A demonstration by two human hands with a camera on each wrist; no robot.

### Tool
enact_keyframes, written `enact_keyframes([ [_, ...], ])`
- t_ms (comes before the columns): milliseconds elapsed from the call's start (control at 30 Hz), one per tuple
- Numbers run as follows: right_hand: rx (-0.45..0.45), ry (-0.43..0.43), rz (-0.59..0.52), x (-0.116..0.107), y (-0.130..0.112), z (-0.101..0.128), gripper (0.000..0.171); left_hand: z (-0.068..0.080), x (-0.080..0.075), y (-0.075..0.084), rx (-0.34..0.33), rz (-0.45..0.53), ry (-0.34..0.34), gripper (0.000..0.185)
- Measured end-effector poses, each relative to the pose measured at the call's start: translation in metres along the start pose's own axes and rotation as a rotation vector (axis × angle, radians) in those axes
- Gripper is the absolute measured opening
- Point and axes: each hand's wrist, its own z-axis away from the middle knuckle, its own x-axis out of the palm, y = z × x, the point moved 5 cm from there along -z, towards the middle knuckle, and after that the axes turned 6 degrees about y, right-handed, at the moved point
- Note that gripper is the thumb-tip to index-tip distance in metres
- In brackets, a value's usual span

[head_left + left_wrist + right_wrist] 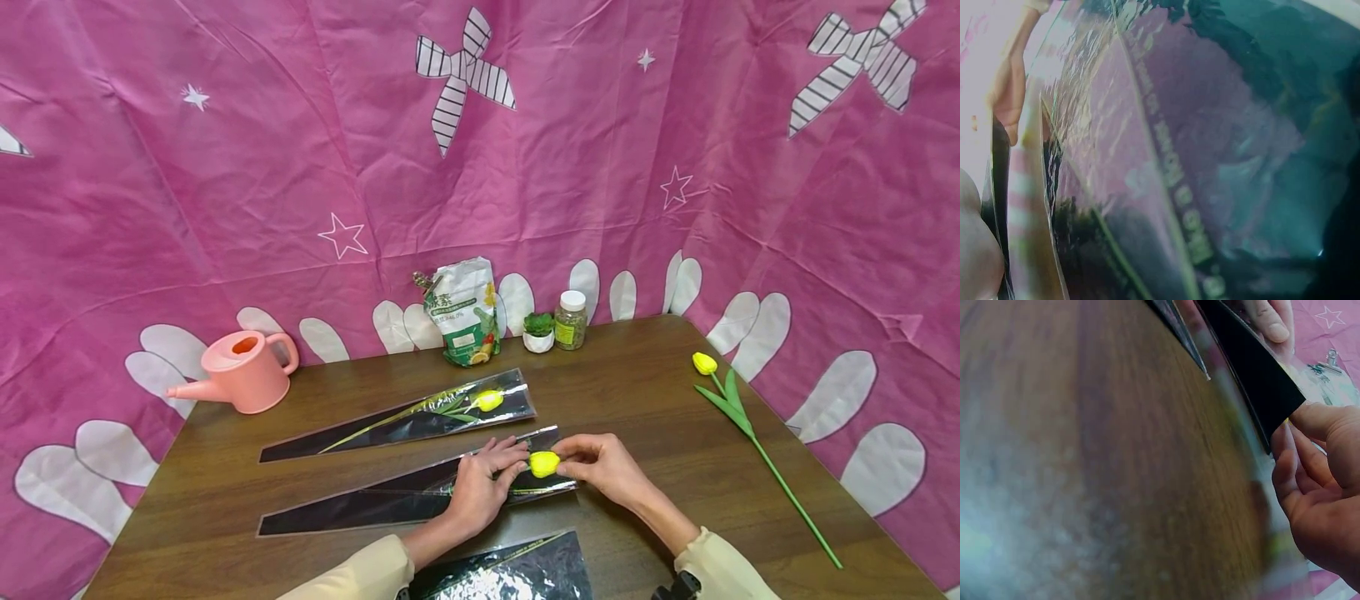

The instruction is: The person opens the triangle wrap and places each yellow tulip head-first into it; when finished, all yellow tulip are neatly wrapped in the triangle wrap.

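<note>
A yellow tulip [543, 464] lies at the wide end of a long, tapering black flower sleeve [337, 510]. My right hand [606, 471] pinches the tulip at its bloom, thumb and forefinger at the right side. In the right wrist view, the sleeve's dark corner [1272, 394] partly covers those fingertips. From the left, my left hand [483, 483] presses on the sleeve with fingers extended, thumb beside the bloom's base. Most of the stem is hidden. Glossy printed film [1166, 156] fills much of the left wrist view.
Behind lies another sleeve [315, 446] with a yellow tulip inside; nearer me is a shiny dark sleeve [517, 575]. A loose tulip [772, 467] lies right. Along the back stand a pink watering can [251, 375], a white-green pouch [463, 317], a potted plant [538, 333] and a jar [570, 323].
</note>
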Motion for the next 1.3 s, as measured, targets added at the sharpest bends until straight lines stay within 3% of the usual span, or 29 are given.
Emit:
enact_keyframes([
  [167, 0.007, -0.048, -0.035, 0.002, -0.002, 0.000, 0.020, 0.002, 0.000, -0.001, -0.002, -0.015, 0.013, 0.018],
  [400, 0.107, -0.126, -0.138, 0.010, -0.009, 0.001, 0.040, 0.006, 0.005, -0.002, 0.016, -0.036, 0.010, 0.015],
  [667, 0.177, -0.123, -0.093, 0.020, -0.015, -0.004, 0.040, 0.008, 0.004, -0.007, 0.027, -0.077, 0.019, 0.018],
  [833, 0.158, -0.100, -0.103, 0.022, -0.015, -0.003, 0.037, 0.012, -0.002, -0.009, 0.039, -0.088, 0.002, 0.017],
  [933, 0.144, -0.007, -0.023, 0.012, -0.017, 0.004, 0.036, 0.014, -0.004, -0.006, 0.104, -0.109, -0.040, 0.018],
  [1067, 0.138, 0.104, 0.113, -0.009, -0.024, 0.021, 0.031, 0.012, -0.008, 0.008, 0.241, -0.170, -0.090, 0.025],
  [1167, 0.116, 0.097, 0.145, -0.019, -0.031, 0.033, 0.028, 0.015, -0.015, 0.030, 0.358, -0.226, -0.097, 0.025],
  [1300, 0.086, 0.049, 0.146, -0.024, -0.036, 0.051, 0.026, 0.032, -0.025, 0.064, 0.428, -0.250, -0.122, 0.020],
])
